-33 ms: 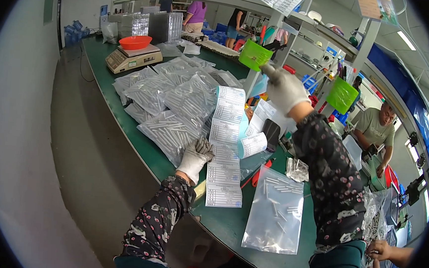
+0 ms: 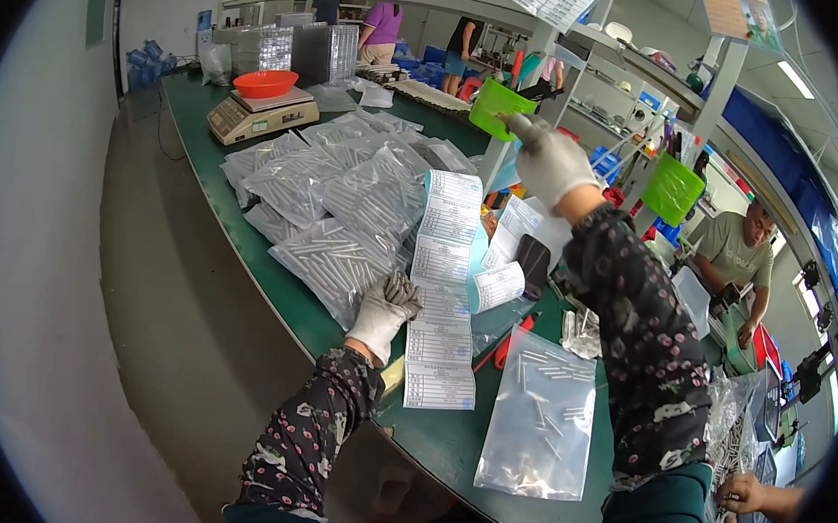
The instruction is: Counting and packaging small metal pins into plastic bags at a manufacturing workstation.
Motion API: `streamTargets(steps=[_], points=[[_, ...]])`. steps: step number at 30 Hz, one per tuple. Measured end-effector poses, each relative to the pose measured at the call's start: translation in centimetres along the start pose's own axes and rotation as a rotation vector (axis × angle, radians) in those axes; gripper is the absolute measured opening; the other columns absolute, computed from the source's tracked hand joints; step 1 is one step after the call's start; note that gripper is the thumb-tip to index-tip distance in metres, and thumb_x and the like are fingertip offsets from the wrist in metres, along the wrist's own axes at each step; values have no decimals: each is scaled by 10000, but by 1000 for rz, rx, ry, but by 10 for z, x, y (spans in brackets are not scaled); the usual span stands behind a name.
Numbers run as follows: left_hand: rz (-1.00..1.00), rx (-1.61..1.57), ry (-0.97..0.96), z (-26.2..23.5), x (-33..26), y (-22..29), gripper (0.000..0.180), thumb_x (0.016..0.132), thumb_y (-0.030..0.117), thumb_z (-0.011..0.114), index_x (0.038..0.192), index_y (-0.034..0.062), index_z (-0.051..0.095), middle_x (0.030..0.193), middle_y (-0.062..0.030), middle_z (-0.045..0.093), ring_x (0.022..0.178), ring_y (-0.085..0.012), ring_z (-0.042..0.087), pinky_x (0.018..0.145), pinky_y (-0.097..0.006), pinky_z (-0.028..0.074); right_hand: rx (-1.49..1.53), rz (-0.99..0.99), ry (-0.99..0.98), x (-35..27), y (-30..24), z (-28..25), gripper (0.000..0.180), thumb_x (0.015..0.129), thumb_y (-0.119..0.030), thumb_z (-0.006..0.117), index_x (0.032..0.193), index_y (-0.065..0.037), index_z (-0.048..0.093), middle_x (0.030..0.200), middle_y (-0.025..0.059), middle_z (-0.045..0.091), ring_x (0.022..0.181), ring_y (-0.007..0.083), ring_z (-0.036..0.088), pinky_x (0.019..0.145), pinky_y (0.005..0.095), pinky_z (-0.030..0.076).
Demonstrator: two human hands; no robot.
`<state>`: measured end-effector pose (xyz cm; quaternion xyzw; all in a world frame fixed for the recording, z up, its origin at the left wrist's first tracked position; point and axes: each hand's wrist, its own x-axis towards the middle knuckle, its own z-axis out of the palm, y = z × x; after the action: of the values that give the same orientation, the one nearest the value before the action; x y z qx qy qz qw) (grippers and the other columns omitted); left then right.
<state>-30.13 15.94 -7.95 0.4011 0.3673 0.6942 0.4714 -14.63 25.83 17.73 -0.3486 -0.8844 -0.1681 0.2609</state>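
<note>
My left hand, in a white glove with greyed fingertips, lies with bent fingers against the left edge of a long strip of printed labels. Clear bags of metal pins are heaped just beyond and left of it. My right hand, also gloved, is raised beside a green plastic holder on the shelf post. Its fingers are drawn together, and I cannot make out what is between them. Nearer to me a flat clear bag with several loose pins lies on the green table.
A scale with a red bowl stands at the far left. Red-handled scissors, a black case and crumpled clear plastic lie near the labels. A co-worker sits at the right; another person's hand is at lower right.
My right hand has shifted slightly up and left, closer to the green holder. My left hand stays at the label strip. The whole view has moved a little.
</note>
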Motion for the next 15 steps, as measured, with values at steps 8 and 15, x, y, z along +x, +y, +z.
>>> streamTargets(steps=[8, 15], points=[[-163, -33, 66, 8, -3, 12, 279, 760, -115, 568, 985, 42, 517, 913, 8, 572, 834, -97, 556, 740, -223, 461, -147, 200, -24, 106, -4, 41, 484, 789, -138, 422, 1271, -146, 467, 1294, 158, 468, 1113, 331, 516, 917, 379, 423], [-167, -19, 72, 4, -4, 10, 316, 754, -120, 582, 1023, 23, 496, 921, 0, 577, 847, -99, 566, 771, -214, 469, -287, 355, -282, 134, 11, 39, 423, 786, -259, 510, 1194, -159, 560, 1189, 128, 568, 1063, 300, 569, 867, 379, 472]])
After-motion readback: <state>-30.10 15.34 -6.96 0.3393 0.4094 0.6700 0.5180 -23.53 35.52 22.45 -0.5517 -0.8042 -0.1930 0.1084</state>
